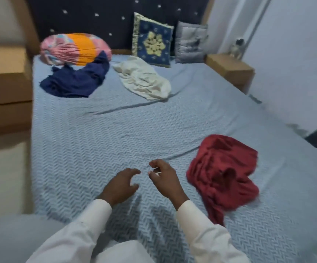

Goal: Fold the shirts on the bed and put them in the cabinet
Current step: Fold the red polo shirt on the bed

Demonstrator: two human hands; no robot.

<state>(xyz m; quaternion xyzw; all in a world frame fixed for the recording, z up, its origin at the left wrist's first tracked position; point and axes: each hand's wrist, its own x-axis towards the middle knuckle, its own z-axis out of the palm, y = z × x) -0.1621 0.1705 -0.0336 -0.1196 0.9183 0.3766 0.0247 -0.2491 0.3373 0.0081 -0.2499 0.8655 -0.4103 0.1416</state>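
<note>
Three crumpled shirts lie on the blue-grey bed [89, 141]. A red shirt [224, 175] is bunched at the near right. Towards the headboard on the left lies a navy shirt [74, 80], and a cream shirt [144, 78] lies to its right, near the pillows. My left hand [119, 185] and my right hand [165, 179] hover side by side over bare bedspread at the near middle, fingers curled apart, holding nothing. The right hand is a short way left of the red shirt and does not touch it. No cabinet is in view.
A pink and orange bolster [74, 48], a blue patterned cushion [152, 40] and a grey cushion [190, 42] lean on the dark headboard. Wooden side units stand at the bed's left [3, 80] and far right [229, 69]. A white wall runs along the right.
</note>
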